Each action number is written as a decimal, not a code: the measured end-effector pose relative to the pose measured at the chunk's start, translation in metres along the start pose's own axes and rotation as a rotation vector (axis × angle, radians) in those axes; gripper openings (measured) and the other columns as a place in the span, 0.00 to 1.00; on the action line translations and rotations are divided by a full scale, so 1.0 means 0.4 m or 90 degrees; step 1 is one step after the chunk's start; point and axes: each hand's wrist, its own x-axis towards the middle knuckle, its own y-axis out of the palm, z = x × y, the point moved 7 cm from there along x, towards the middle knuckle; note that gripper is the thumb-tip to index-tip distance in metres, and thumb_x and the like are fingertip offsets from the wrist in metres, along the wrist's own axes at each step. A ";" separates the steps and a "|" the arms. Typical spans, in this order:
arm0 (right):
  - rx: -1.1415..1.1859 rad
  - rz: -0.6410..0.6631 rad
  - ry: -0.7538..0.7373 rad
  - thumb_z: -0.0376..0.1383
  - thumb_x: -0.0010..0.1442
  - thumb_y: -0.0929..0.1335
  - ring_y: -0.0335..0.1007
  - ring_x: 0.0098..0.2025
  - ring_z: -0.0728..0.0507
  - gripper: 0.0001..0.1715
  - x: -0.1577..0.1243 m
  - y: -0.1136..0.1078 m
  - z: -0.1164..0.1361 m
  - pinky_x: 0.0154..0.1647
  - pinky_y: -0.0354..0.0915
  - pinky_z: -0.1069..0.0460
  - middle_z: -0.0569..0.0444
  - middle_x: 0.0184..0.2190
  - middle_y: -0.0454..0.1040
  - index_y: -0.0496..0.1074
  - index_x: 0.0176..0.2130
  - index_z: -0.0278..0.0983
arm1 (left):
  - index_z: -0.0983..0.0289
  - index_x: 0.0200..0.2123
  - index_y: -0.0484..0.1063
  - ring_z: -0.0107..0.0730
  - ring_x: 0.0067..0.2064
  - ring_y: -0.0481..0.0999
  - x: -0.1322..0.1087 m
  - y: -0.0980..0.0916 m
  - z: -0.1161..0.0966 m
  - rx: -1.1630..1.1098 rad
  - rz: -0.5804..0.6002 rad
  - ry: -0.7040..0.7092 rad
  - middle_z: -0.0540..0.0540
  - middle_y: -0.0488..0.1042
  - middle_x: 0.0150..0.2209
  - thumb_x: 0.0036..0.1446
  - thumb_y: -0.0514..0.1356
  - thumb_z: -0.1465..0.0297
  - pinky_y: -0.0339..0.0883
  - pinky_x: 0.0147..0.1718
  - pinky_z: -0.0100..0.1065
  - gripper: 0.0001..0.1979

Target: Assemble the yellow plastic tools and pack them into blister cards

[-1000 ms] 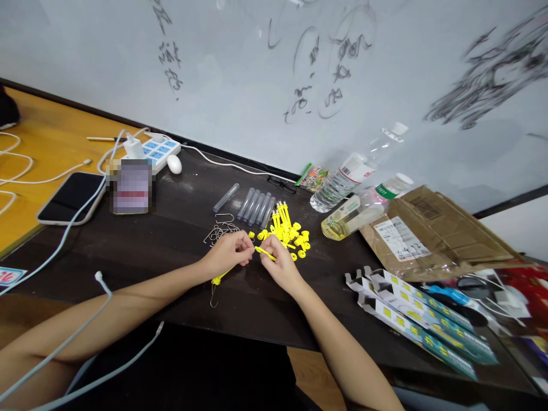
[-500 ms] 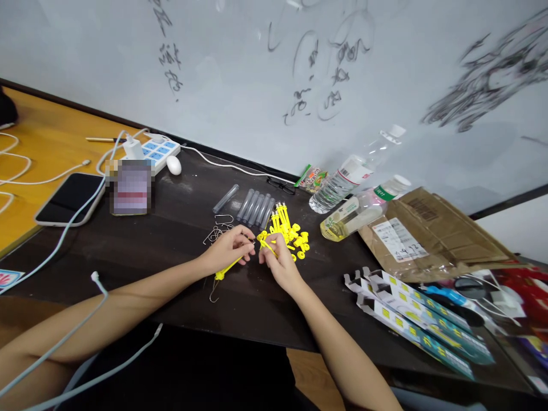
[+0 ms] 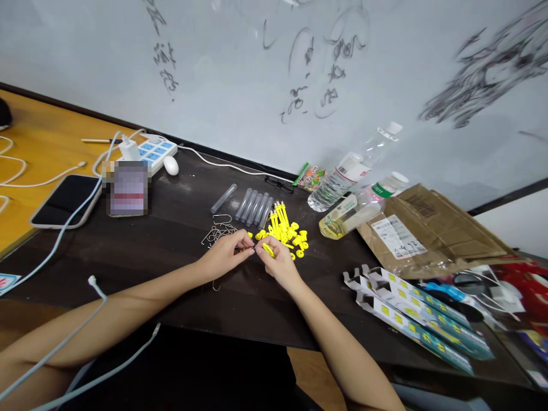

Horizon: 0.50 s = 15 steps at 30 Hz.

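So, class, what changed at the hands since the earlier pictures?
The left hand and right hand drew together, fingertips meeting around a short yellow plastic stick. The yellow piece below the left hand is hidden; only a thin wire hook shows. The pile of yellow plastic parts and clear plastic tubes stayed.

Phone (image 3: 64, 200), water bottle (image 3: 346, 178) (lying), cardboard (image 3: 445, 234).

A scribbled-on white wall (image 3: 240, 68) rises directly behind the dark table (image 3: 162, 240), with an orange desk (image 3: 43, 148) adjoining the table's left end.
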 end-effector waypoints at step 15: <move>0.066 -0.025 0.039 0.42 0.53 0.68 0.43 0.09 0.57 0.10 -0.002 0.000 -0.002 0.08 0.44 0.58 0.67 0.14 0.54 0.65 0.30 0.38 | 0.62 0.34 0.64 0.28 0.33 0.73 -0.010 0.002 -0.026 0.068 -0.015 0.025 0.48 0.72 0.31 0.58 0.57 0.69 0.64 0.32 0.28 0.04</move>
